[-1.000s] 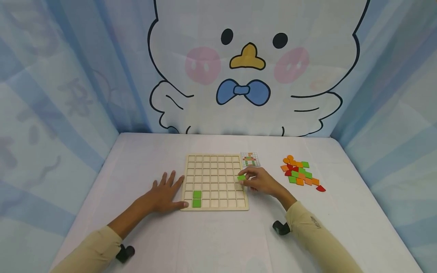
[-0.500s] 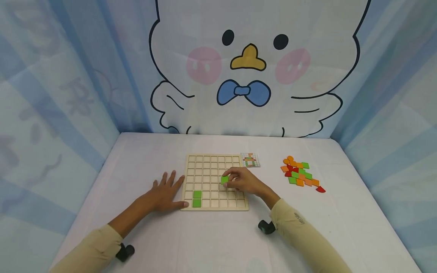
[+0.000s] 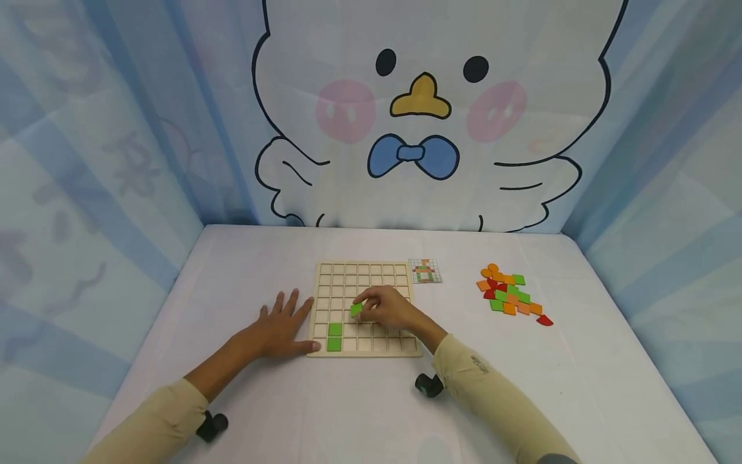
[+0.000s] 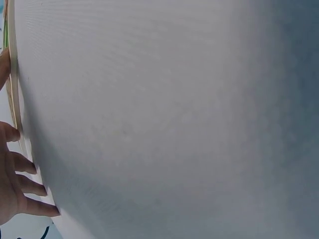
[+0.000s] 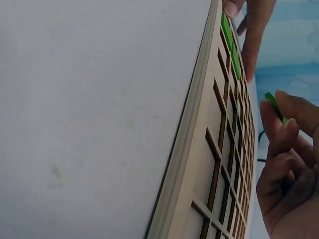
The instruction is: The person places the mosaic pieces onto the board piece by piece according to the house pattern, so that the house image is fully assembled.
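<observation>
Head view: right hand (image 3: 390,308) pinches a tile (image 3: 355,310) above the board (image 3: 365,354); a weak pinch may drop it. Left hand (image 3: 283,331), fingers spread, may shift the board.

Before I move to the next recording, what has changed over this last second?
The right hand, pinching a green tile, has moved left over the grid board, from its right edge toward the two placed tiles. Nothing was let go. The left hand stays at the board's left edge; the placed tiles, card and loose pieces look unmoved.
</observation>
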Demonstrator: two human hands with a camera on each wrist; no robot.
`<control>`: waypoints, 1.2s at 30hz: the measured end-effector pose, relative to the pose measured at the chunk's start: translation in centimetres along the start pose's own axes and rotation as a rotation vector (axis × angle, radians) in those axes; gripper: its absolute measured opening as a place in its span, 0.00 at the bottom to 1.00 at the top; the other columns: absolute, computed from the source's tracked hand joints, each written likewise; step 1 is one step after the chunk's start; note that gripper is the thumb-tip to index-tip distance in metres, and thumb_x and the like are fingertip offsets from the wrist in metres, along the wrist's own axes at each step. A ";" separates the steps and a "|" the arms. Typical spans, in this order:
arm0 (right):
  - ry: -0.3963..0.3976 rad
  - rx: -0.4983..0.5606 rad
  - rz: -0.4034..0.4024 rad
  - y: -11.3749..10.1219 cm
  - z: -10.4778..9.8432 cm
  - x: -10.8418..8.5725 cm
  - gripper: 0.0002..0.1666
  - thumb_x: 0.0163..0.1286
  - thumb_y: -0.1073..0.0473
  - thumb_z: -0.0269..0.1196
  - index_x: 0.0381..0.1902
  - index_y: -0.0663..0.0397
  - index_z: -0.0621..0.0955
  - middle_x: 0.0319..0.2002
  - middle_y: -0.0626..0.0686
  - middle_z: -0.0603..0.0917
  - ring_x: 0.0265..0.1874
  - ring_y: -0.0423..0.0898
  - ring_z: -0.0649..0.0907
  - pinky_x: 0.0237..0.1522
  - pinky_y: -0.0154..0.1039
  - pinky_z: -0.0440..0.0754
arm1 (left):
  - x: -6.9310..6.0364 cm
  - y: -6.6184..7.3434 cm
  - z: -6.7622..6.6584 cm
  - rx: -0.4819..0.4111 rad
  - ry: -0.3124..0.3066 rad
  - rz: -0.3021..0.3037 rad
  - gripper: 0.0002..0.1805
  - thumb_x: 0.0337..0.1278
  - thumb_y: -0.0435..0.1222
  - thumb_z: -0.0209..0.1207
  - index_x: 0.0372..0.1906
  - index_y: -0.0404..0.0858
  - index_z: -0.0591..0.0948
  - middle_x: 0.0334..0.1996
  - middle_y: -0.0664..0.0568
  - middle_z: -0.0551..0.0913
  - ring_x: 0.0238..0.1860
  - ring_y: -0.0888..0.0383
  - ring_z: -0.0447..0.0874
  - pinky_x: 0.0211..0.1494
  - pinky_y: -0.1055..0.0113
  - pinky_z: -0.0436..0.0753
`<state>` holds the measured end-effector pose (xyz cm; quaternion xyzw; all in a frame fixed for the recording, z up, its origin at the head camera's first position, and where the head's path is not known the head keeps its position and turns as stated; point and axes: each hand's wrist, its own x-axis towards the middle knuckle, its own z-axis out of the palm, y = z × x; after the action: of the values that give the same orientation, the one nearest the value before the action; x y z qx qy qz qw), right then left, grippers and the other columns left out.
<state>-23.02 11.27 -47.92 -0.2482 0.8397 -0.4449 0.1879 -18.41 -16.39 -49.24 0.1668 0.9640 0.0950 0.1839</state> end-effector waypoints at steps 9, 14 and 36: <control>0.008 -0.129 0.016 -1.1 1.3 1.5 0.17 0.63 0.57 0.72 0.49 0.55 0.86 0.29 0.45 0.86 0.32 0.39 0.80 0.39 0.36 0.77 | -0.3 -0.1 -0.3 -0.014 0.010 0.034 0.57 0.57 0.70 0.55 0.80 0.39 0.52 0.79 0.29 0.45 0.76 0.23 0.41 0.67 0.22 0.53; 0.004 -0.184 0.048 -1.4 2.0 2.2 0.17 0.63 0.54 0.73 0.48 0.52 0.86 0.29 0.44 0.85 0.32 0.39 0.80 0.40 0.36 0.77 | -0.4 -0.1 -0.4 -0.018 0.012 0.046 0.57 0.57 0.70 0.55 0.80 0.39 0.52 0.79 0.28 0.45 0.76 0.23 0.41 0.67 0.22 0.53; 0.018 -0.301 0.121 -1.9 3.3 2.8 0.14 0.63 0.51 0.72 0.45 0.48 0.87 0.28 0.41 0.83 0.27 0.37 0.79 0.35 0.34 0.76 | -0.5 0.0 -0.4 -0.026 0.005 0.042 0.57 0.57 0.70 0.56 0.80 0.40 0.52 0.79 0.29 0.45 0.77 0.24 0.40 0.68 0.23 0.53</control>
<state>-23.01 6.59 -48.31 -0.2186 0.9119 -0.3042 0.1677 -18.08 -16.60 -48.72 0.1843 0.9595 0.1116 0.1817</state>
